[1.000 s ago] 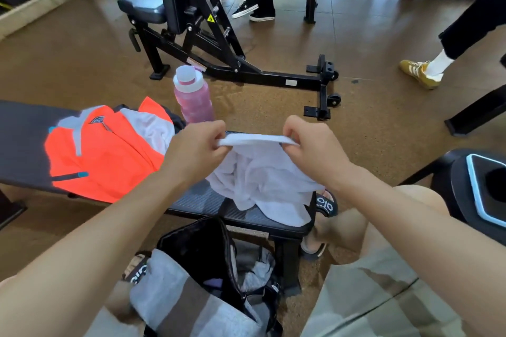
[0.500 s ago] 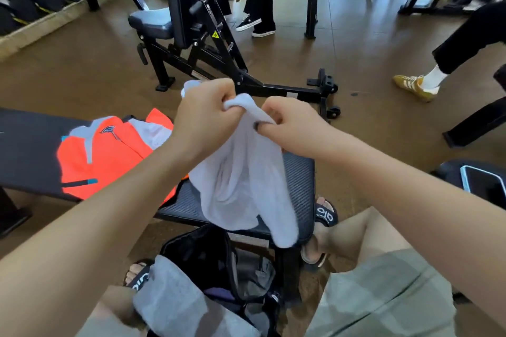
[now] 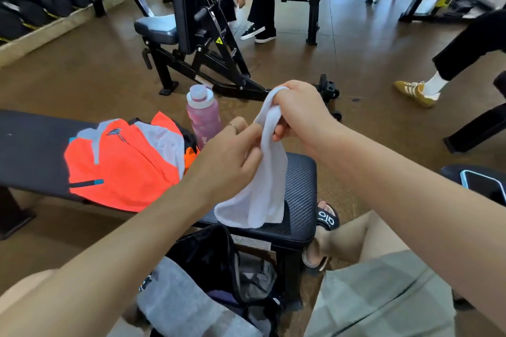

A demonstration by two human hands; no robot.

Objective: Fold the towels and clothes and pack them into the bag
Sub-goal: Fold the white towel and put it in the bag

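A white terry towel (image 3: 267, 172) is hanging in the air above the near end of a black padded bench (image 3: 299, 189), its long axis running almost straight up and down, the bunched top end pointing up and away and the loose bottom corners dangling just over the bench pad. Its upper part is disappearing inside the right hand (image 3: 297, 111), whose curled fingers are gripping the gathered cloth, so how the top edge is folded is not showing. The left hand (image 3: 232, 164) is pinching the towel's left edge lower down; its fingertips are partly tucked behind the cloth, and a thin ring is showing on one finger.

Directly below, on the floor against the bench leg, an open black and grey duffel bag (image 3: 208, 290) is standing with its mouth gaping; its near end is being cut off by the bottom of the frame, and the dark contents are hard to make out. To the left on the bench, a bright orange and grey sports shirt (image 3: 123, 167) is lying flat, its right edge hidden behind the left forearm. Behind it a pink translucent water bottle (image 3: 204, 115) is standing upright, its base concealed. A phone with a light blue case (image 3: 484, 186) is lying on a dark seat at the right, partly cropped.
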